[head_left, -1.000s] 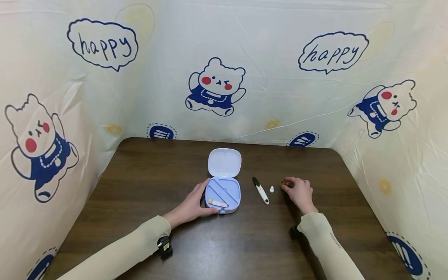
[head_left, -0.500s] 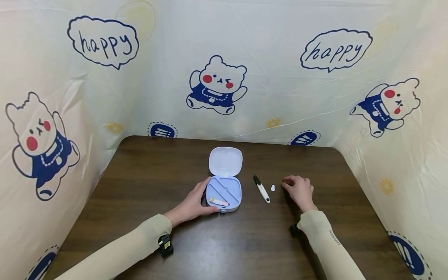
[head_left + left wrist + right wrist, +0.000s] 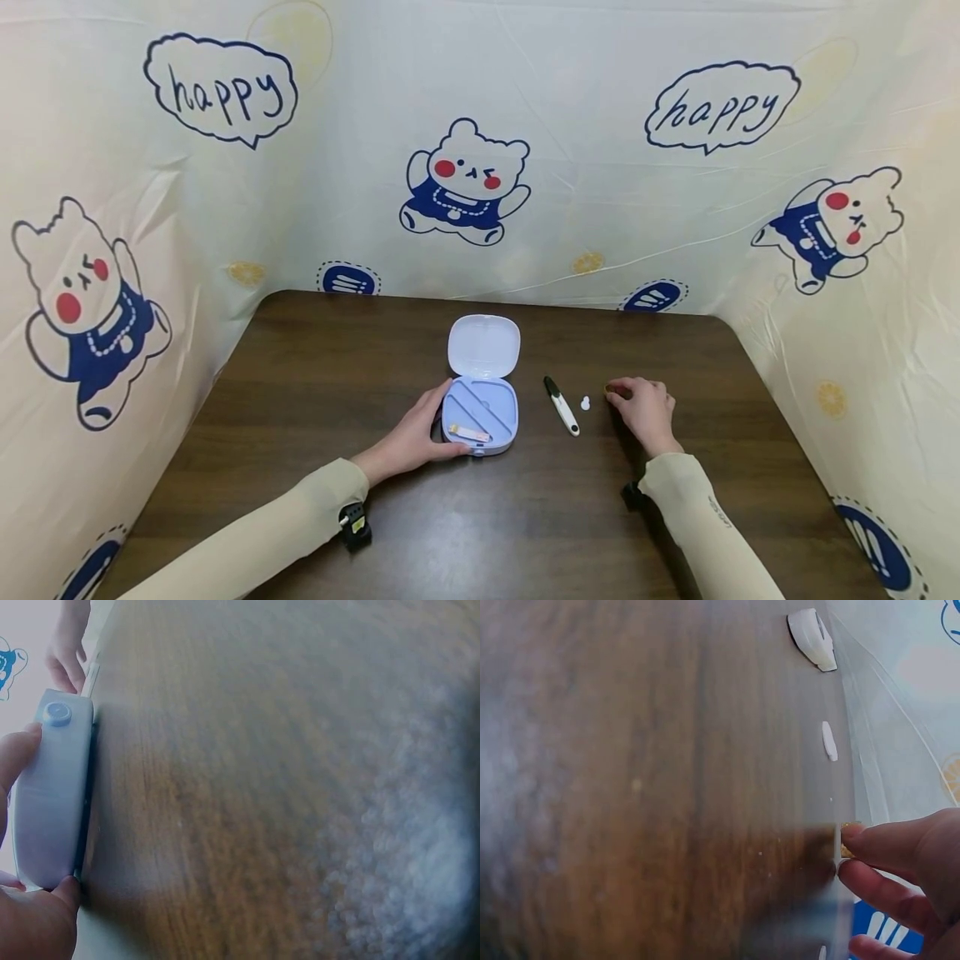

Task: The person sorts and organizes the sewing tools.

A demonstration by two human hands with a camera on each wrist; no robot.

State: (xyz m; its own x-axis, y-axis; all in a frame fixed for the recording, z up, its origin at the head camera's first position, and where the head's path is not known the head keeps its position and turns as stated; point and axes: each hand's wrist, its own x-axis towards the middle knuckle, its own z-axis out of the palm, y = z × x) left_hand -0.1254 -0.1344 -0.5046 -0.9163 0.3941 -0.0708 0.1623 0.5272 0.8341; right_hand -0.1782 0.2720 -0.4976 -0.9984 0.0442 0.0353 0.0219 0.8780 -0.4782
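A pale blue box (image 3: pixel 480 417) lies open at the table's middle, its lid (image 3: pixel 483 346) folded back. A small pink-orange strip (image 3: pixel 468 433) lies in its front compartment. My left hand (image 3: pixel 416 435) grips the box's left side; in the left wrist view the thumb and a finger clamp the box (image 3: pixel 49 802). My right hand (image 3: pixel 643 408) rests palm down to the right, its fingertips pinching a tiny golden piece (image 3: pixel 608 388) (image 3: pixel 848 841) on the table. Between box and right hand lie a black-and-white clipper (image 3: pixel 561 406) and a small white bit (image 3: pixel 585 402) (image 3: pixel 829 740).
The dark wooden table (image 3: pixel 315 392) is walled on three sides by a cream curtain (image 3: pixel 465 125) printed with bears and "happy" bubbles. The clipper's white end (image 3: pixel 812 637) shows far off in the right wrist view.
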